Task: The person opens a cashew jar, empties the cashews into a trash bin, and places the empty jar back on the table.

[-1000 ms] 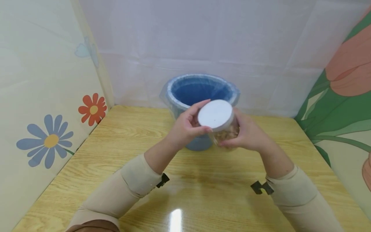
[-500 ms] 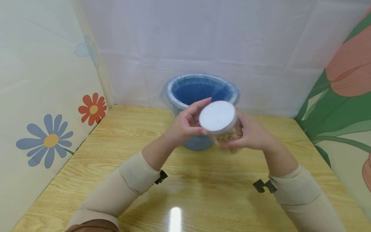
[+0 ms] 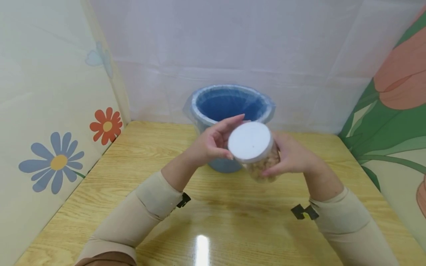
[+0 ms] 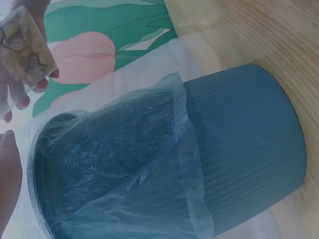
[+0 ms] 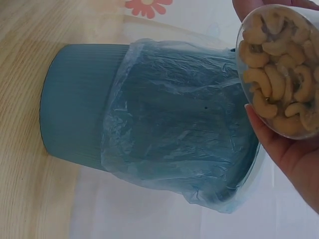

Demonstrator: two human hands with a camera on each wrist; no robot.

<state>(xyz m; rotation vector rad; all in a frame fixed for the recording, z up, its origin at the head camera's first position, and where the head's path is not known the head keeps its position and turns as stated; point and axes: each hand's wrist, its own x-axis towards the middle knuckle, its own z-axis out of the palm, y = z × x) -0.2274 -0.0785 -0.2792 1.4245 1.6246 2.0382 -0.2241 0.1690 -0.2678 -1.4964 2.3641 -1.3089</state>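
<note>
My right hand (image 3: pixel 293 153) grips a clear jar of cashew nuts (image 3: pixel 263 166) by its side. The jar is tilted, and its round white lid (image 3: pixel 250 141) faces up toward me. Around the lid's left side lies my left hand (image 3: pixel 209 142), thumb and fingers spread, its index fingertip apart from the lid. Through the jar's base, curved cashews (image 5: pixel 281 74) show in the right wrist view. In the left wrist view the jar (image 4: pixel 25 45) is at the upper left, with the left thumb (image 4: pixel 9 169) below it.
Behind the hands stands a blue ribbed bin (image 3: pixel 229 166) with a clear plastic liner (image 5: pixel 169 114) folded over its rim. It rests on a wood-grain table (image 3: pixel 159 147) near a white back sheet (image 3: pixel 216 40). Flower-printed panels (image 3: pixel 50 92) stand at both sides.
The jar has moved down and slightly right in the right hand. My left hand has shifted a little left, its thumb coming off the lid's top edge.
</note>
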